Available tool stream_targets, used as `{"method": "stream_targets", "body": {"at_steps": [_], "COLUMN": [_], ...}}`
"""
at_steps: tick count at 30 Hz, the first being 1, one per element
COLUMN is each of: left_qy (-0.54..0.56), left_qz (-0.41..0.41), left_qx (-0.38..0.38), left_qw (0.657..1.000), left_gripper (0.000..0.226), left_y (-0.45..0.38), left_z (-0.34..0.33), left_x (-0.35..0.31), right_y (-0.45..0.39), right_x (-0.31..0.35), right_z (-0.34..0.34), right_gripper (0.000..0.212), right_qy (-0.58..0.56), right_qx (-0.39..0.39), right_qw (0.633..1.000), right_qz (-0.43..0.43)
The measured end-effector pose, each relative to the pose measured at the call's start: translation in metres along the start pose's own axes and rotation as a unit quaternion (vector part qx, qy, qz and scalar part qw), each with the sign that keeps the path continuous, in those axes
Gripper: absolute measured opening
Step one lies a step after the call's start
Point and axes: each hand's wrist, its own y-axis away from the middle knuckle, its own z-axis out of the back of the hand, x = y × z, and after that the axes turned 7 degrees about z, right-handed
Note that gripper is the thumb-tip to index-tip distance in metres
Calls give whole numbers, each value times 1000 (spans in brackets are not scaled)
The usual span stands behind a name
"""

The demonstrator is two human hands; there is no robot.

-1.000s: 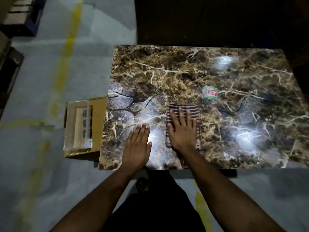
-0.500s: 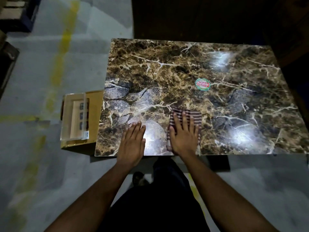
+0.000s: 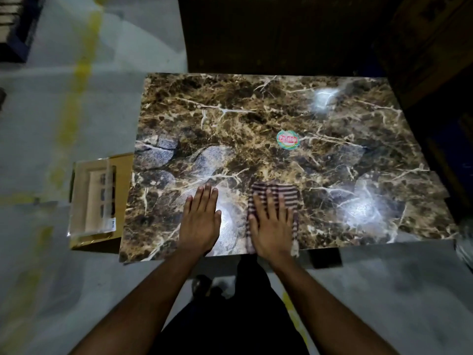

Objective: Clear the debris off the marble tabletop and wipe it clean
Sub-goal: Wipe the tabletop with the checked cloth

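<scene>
A brown marble tabletop (image 3: pixel 230 119) with pale veins fills the middle of the view. A striped cloth (image 3: pixel 291 194) lies flat on it near the front edge. My right hand (image 3: pixel 272 221) presses palm-down on the cloth, fingers spread. My left hand (image 3: pixel 201 216) rests flat on the bare marble just left of it, holding nothing. A round green and red sticker (image 3: pixel 287 140) is stuck to the marble beyond the cloth. I see no loose debris on the surface.
A cardboard box (image 3: pixel 122 201) with a clear plastic packet (image 3: pixel 93 198) on top stands against the table's left side. Grey floor with yellow lines (image 3: pixel 76 80) lies to the left. Dark furniture (image 3: pixel 281 34) stands behind the table. My legs are below the front edge.
My right hand has pulled the cloth back toward the front edge of the table. The left hand stays flat beside it.
</scene>
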Motion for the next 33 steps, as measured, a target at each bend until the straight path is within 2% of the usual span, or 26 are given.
{"method": "stream_targets", "body": {"at_steps": [5,8,10,13,16,19,22,26,29,31,33], "left_qy": [-10,-7,4,13,-3,-10,-13,-12,-2,0,4], "left_qz": [-9,-10,-6,0,-14,-16,-17,-4,5,12,23], "left_qx": [-7,-8,-3,3,14,14,6,4,4,-4,-8], "left_qw": [1000,1000,1000,1000,1000,1000,1000,1000,1000,1000,1000], "left_gripper": [60,59,60,62,62,63,63,63,65,65,65], "left_y": [-13,-24,-32,-45,-60,-75,-84,-92,-103,-109,-121], "left_z": [1,4,6,5,4,1,1,3,3,2,2], "left_x": [-12,-15,-20,-30,-39,-43,-45,-47,-52,-54,-55], "right_y": [-63,-98,-91,-63,-82,-144,-181,-150,-155,-190,-233], "right_x": [16,-9,-25,-20,-1,0,-21,-31,-13,-3,-4], "right_z": [6,16,19,17,14,20,27,27,24,29,36], "right_gripper": [58,59,60,62,60,59,59,62,64,66,66], "right_qy": [-15,-11,-11,-7,-27,-16,-3,-13,-23,-23,-7], "right_qx": [9,0,-14,-6,1,17,8,-20,3,9,23], "right_qw": [993,999,1000,1000,998,987,995,998,994,985,982], "right_qz": [118,49,0,-17,64,156,100,63,109,173,188]}}
